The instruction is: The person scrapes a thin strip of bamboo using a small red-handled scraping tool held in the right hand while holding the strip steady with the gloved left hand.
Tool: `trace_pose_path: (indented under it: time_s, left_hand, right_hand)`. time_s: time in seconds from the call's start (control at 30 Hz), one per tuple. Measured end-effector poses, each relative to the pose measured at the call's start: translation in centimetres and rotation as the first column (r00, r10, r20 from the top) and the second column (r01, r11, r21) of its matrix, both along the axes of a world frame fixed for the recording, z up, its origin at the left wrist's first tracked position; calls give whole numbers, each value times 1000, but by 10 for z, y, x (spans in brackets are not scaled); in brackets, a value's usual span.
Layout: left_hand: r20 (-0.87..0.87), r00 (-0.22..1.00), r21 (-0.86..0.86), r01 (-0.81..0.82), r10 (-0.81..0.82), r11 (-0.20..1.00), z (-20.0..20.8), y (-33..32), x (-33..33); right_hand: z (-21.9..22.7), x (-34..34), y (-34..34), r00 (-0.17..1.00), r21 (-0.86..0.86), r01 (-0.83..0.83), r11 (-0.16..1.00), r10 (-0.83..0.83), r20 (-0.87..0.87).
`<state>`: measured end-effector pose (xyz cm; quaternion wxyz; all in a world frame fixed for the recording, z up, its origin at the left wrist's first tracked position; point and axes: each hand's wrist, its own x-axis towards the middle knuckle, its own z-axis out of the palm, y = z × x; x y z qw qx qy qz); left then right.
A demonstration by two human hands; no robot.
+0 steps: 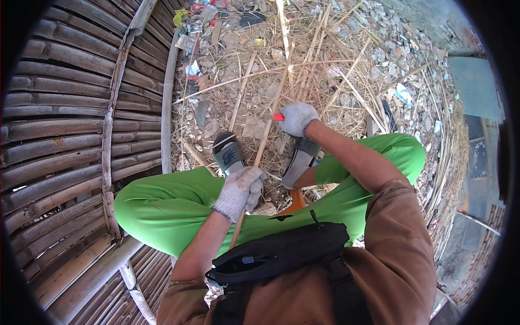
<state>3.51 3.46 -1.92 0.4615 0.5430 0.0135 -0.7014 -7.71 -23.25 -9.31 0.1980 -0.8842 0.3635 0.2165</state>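
I sit with green-trousered knees apart and both hands in grey knit gloves. My left hand point(239, 190) is closed around a long thin bamboo stick point(265, 142) that runs from my lap up and away over the ground. My right hand point(296, 118) is farther out, gripping a small red-handled tool point(278, 117) whose tip sits against the stick. My feet in grey sandals point(228, 154) rest on the ground on either side of the stick.
A wall of woven bamboo slats point(70, 135) curves along the left. The ground ahead is littered with dry bamboo strips point(325, 65), rubble and scraps of rubbish. A black waist bag point(281, 252) hangs at my front. Brick paving lies at the far right.
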Motion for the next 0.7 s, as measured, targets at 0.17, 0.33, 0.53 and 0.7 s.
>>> trace_pose_path:
  time_s: [0.17, 0.33, 0.53, 0.7]
  left_hand:
    - [-29, 1000, 0, -8, 8, 1000, -4, 1, 0]
    - [-33, 999, 33, -14, 15, 999, -5, -2, 2]
    - [5, 1000, 67, 21, -21, 998, -5, -7, 5]
    - [-63, 998, 55, 7, -4, 998, 0, -6, 1]
  right_hand:
    - [-13, 4, -25, 997, -18, 74, 997, -74, -4]
    - [-31, 12, -62, 991, -46, 123, 991, -125, -42]
    - [-44, 19, -81, 989, -32, 138, 990, -139, -53]
    - [-66, 21, -138, 920, -76, 388, 919, -391, -35]
